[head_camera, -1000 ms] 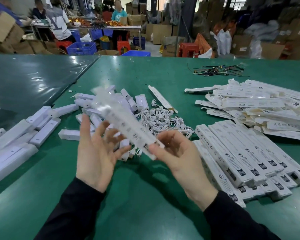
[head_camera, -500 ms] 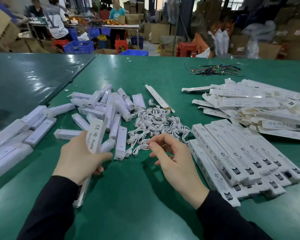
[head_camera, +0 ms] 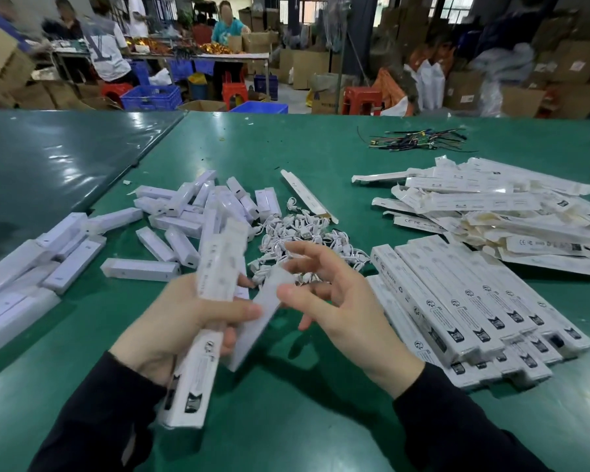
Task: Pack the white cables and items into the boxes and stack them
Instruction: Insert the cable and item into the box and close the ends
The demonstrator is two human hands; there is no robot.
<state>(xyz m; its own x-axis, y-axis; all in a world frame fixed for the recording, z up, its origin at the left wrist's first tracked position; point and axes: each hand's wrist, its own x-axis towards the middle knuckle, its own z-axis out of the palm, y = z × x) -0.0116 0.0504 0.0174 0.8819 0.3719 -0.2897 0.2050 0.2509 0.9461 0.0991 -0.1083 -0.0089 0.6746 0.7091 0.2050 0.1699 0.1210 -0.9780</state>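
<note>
In the head view, the left hand [head_camera: 181, 321] grips a long white printed cardboard box [head_camera: 198, 352] above the near middle of the green table [head_camera: 321, 158]; the thumb lies across its front, the fingers curl behind, and its lower end juts past the wrist. The right hand [head_camera: 341, 301] pinches a flat white insert piece [head_camera: 256, 321] between thumb and forefinger, the other fingers loosely spread. The piece's lower end lies beside the box, touching the left fingers.

Half a second ago the left hand held the box low by the table with its top leaning away, and the right hand reached empty into the pile of coiled white cables [head_camera: 304, 236]; now both hands are lifted and meet.

Motion blur smears the box's upper end and the insert, so whether the insert enters the box is unclear. A row of closed white boxes [head_camera: 474, 301] lies toward the right edge.
</note>
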